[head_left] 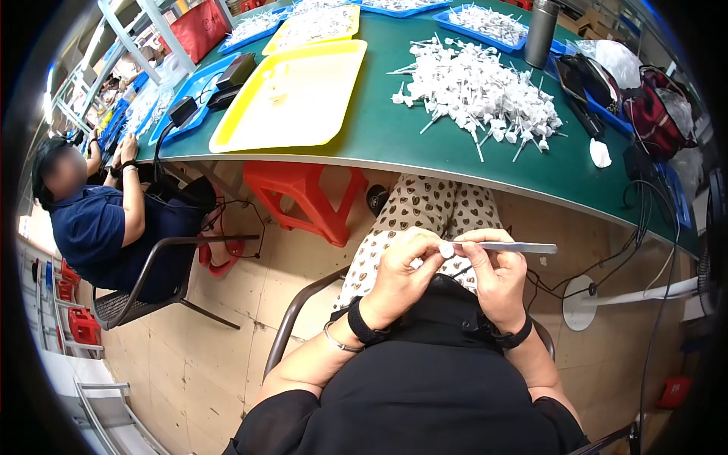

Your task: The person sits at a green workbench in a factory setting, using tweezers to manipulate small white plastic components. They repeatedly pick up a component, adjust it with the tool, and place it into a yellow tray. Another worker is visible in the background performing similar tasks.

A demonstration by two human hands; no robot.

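Above my lap, my left hand [407,271] is closed, pinching a small white plastic part [447,249] between thumb and fingertips. My right hand [494,274] grips a slim, flat silver metal tool [523,247], whose blunt end sticks out to the right. The tool's working end lies by the white part, hidden among my fingers, so its exact kind does not show. Both hands are close together at the part. Ahead on the green table [379,136], a heap of white plastic pieces with thin stems [478,91] lies to the right of a yellow tray [296,98] with a few small bits in it.
Blue trays [485,29] of white pieces stand at the back. At the right are a dark bottle [541,34], a maroon bag [658,106] and hanging cables [644,205]. A red stool [303,193] stands under the table. Another person [114,212] sits at the left.
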